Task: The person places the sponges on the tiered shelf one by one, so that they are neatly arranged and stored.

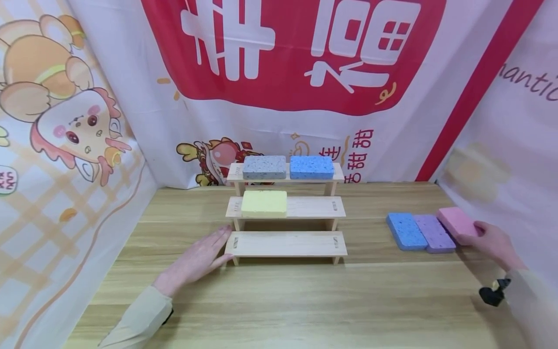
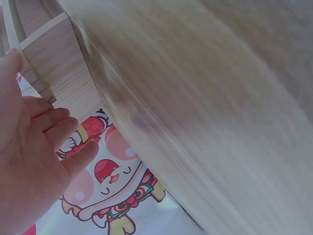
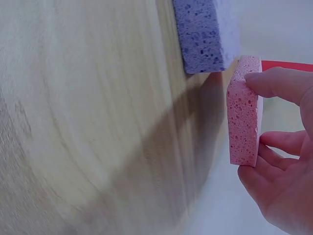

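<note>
My right hand pinches a pink sponge between thumb and fingers; in the right wrist view the pink sponge is held by its edges, above the table. Beside it lie a purple sponge and a blue sponge, side by side on the table. My left hand, fingers extended, is at the left end of the bottom step of a three-step wooden rack. In the left wrist view its fingertips are right at the wood. On the rack sit a grey sponge, another blue sponge and a yellow sponge.
The wood-grain table reaches back to a printed cloth hung behind the rack. Printed cloth walls stand at the left and at the right, close beside the right hand.
</note>
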`<state>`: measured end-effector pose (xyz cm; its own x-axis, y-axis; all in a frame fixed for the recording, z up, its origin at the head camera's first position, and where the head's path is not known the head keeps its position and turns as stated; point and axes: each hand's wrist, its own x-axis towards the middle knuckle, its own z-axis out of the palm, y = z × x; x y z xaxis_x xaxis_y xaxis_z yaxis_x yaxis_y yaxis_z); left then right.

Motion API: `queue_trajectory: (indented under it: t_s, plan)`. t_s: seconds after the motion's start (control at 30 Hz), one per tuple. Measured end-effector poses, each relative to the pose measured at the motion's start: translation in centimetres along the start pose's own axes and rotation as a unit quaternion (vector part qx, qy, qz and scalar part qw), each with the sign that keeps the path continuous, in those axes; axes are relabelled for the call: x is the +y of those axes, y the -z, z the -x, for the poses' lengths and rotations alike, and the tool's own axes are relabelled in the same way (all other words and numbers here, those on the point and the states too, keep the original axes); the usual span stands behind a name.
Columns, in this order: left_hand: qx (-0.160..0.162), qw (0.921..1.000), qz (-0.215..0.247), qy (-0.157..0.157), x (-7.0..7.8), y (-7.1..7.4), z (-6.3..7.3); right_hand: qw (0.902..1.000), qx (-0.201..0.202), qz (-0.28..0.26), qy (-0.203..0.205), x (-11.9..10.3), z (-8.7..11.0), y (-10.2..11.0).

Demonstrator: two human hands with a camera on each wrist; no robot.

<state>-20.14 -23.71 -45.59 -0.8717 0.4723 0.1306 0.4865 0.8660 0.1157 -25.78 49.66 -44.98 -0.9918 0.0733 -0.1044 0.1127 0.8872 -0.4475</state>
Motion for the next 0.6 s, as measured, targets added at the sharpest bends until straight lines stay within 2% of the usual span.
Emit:
queue_trajectory:
  t_s: [0.37, 0.6]
  plan:
    - [0.004, 1.0000, 0.001, -0.002, 0.0, 0.0, 0.0, 0.9984, 0.012, 0.013, 0.053, -1.6, 0.3, 0.8]
    - [0.004, 1.0000, 0.002, -0.002, -0.1, -0.1, 0.1, 0.9940, 0.042, 0.026, 0.098, -3.5, 0.8, 1.1]
